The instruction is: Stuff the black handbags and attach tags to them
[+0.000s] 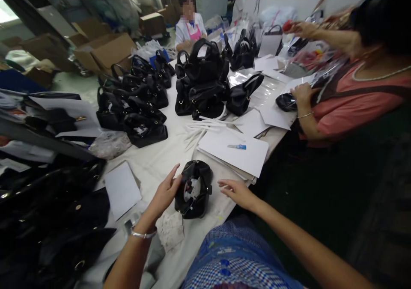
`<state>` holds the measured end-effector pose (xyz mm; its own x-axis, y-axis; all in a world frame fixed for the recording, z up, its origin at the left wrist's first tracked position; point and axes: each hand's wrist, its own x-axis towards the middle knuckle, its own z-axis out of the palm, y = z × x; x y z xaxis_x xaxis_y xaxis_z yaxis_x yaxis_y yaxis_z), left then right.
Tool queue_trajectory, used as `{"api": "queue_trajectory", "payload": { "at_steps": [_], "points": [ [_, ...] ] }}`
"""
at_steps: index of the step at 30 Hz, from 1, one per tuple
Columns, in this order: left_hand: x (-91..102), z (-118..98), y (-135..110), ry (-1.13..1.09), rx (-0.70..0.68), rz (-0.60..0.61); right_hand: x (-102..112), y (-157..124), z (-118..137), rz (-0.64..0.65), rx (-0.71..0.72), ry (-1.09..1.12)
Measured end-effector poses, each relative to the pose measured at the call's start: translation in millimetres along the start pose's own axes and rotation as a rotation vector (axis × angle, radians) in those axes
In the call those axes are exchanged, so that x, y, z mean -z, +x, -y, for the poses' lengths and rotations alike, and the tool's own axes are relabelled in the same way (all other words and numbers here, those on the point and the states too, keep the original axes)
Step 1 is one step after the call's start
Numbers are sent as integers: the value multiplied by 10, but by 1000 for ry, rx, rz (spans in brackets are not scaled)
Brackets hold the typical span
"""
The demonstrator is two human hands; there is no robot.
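A small black handbag (pixel 203 203) stands on the white-covered table right in front of me, its mouth open and something white showing inside. My left hand (pixel 167 190) is at the bag's left side, fingers stretched out, close to or touching its edge. To the right of the bag, a short way off, my right hand (pixel 236 192) hovers with fingers apart and nothing in them. Beyond the bag lies a stack of white sheets (pixel 221 147) with a small blue cutter (pixel 239 147) on top.
Several black handbags (pixel 205 66) stand farther along the table (pixel 150 160); more black bags (pixel 48 212) are heaped at the left. White strips (pixel 205 126) lie behind the sheets. A co-worker (pixel 340 100) works at the right edge, another person (pixel 190 25) at the back. Cardboard boxes (pixel 111 51) stand behind.
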<state>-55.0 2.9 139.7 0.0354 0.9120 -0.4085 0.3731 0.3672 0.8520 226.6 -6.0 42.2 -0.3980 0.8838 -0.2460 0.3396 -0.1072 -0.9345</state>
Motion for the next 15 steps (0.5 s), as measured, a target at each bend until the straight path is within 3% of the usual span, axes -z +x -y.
{"api": "queue_trajectory", "payload": {
  "at_steps": [2, 4, 8, 12, 15],
  "points": [
    [52, 111, 17, -33, 24, -76, -288, 11, -129, -45, -44, 158],
    [70, 256, 48, -56, 39, -74, -500, 30, -196, -67, -82, 317],
    [-4, 432, 190, -72, 68, 183, -726, 103, -203, -111, -128, 492],
    [-119, 392, 435, -9, 67, 461, -760, 161, -161, -167, -159, 412],
    [-196, 448, 612, 90, -19, 557, -749, 156, -93, -185, -151, 392]
  ]
}}
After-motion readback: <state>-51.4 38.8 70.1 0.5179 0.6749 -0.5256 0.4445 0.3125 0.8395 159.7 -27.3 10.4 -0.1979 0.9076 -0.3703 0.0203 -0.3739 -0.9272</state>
